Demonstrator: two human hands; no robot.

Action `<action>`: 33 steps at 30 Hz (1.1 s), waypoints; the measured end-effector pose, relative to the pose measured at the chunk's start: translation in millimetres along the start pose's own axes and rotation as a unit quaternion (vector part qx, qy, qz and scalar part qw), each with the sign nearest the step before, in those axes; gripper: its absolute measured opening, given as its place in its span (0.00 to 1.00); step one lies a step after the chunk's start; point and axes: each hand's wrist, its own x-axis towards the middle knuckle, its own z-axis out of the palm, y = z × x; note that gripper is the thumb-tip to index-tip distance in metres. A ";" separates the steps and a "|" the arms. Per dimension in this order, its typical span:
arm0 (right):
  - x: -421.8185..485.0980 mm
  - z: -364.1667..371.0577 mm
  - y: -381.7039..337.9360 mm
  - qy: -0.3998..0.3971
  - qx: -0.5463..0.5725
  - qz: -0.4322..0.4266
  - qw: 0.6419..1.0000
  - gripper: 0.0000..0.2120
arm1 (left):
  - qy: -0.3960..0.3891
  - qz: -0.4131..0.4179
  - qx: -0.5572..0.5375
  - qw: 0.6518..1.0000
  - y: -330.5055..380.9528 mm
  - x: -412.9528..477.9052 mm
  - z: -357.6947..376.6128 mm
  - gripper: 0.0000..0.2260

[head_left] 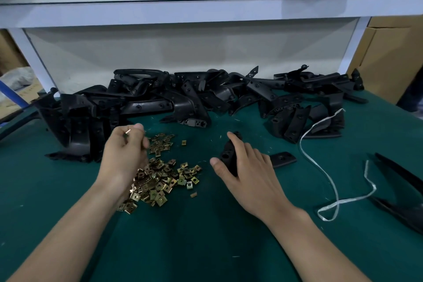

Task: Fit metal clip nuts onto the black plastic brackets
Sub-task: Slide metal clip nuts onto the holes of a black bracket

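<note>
Head camera, centre of frame: the right hand (247,167) curls its grip round a black bracket (229,152) resting on the green desk (206,236). Left of it, the left hand (124,153) pinches one clip nut (127,131) (only a sliver shows) above the loose brass pile (160,176). More brackets (183,98) heap behind.

On the green mat (206,240) I have: my left hand (124,155) pinching one nut (127,132) above the nut pile (160,177), my right hand (248,176) gripping a bracket (228,155) beside it, a bracket heap (183,96) under the shelf (206,10), and a white strap (329,168) at right.
</note>
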 end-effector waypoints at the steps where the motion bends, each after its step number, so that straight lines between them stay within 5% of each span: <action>1: 0.0 0.0 0.0 -0.002 0.001 0.000 1.000 0.39 | 0.004 -0.035 -0.062 0.997 3.7 1.7 -1.0 0.07; 6: 0.2 -0.2 0.2 -0.004 0.003 0.002 1.000 0.39 | 0.021 -0.235 -0.265 0.935 13.2 8.7 -8.2 0.05; 10: -0.3 0.0 -0.1 -0.004 0.009 0.000 1.000 0.39 | 0.020 -0.268 -0.262 0.927 12.1 7.4 -8.2 0.06; 17: -0.8 -0.3 0.7 -0.014 0.033 -0.011 0.999 0.36 | -0.044 -0.073 0.085 0.993 4.8 3.8 -8.4 0.07; 28: -1.1 0.3 2.0 -0.012 0.061 -0.017 0.998 0.37 | -0.091 0.087 0.317 0.940 0.0 2.9 -10.8 0.08; 33: -0.9 -0.3 3.9 -0.008 0.127 -0.012 0.992 0.44 | -0.108 0.143 0.463 0.868 -3.1 -4.3 -7.2 0.09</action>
